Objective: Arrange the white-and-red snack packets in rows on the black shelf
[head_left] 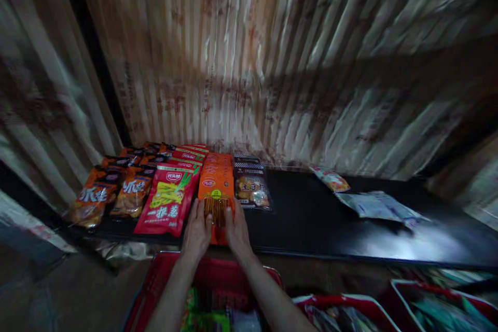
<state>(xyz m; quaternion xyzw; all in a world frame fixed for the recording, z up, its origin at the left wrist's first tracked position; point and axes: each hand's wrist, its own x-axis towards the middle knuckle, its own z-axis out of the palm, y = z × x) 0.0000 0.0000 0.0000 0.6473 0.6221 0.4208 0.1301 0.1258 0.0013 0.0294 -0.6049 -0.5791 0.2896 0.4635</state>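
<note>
An orange snack packet (216, 187) with a clear window showing brown strips lies at the front of a row of similar orange packets on the black shelf. My left hand (196, 229) grips its left edge, thumb on the front. On the opposite edge, my right hand (238, 229) grips it the same way. Directly left of my hands is a red snack bag (167, 199) with green and yellow print, fronting more red bags. A dark potato-chip packet (251, 187) sits just right of the orange row.
Orange-and-black snack bags (132, 189) fill the shelf's left end. Farther right on the black shelf (295, 218) lie a colourful packet (331, 179) and pale, flat packets (373, 205). Below the shelf stand a red basket (157, 275) and other baskets (350, 298) holding packets. Corrugated sheeting (233, 62) backs the shelf.
</note>
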